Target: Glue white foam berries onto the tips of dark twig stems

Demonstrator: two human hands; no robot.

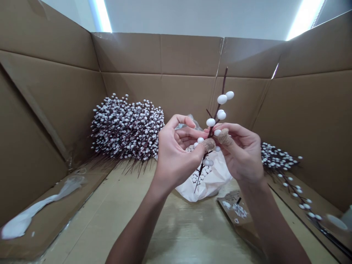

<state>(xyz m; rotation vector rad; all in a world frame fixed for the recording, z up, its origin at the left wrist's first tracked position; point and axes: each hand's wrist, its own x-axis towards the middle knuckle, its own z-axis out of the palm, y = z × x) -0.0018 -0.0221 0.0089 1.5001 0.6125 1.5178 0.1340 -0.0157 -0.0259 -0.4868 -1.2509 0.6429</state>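
Between my two hands a dark brown artificial berry stem [217, 110] stands tilted, its top leaning right, with white oval berries along it. My left hand [178, 154] pinches the stem at its middle, thumb and fingers closed on it. With thumb and forefinger my right hand [242, 150] is closed on a white berry [217, 132] beside the stem. Tan tape wraps both thumbs. Behind and below the hands lies a white plastic bag [220, 174] with many loose white berries [202, 178] in it, partly hidden by my left hand.
A big pile of berry stems [128, 128] lies at the back left, a smaller bunch [279, 156] at the right. A cardboard piece [242, 220] with white scraps is near my right forearm. White plastic [49, 201] lies left. Tall cardboard walls [187, 55] surround the table.
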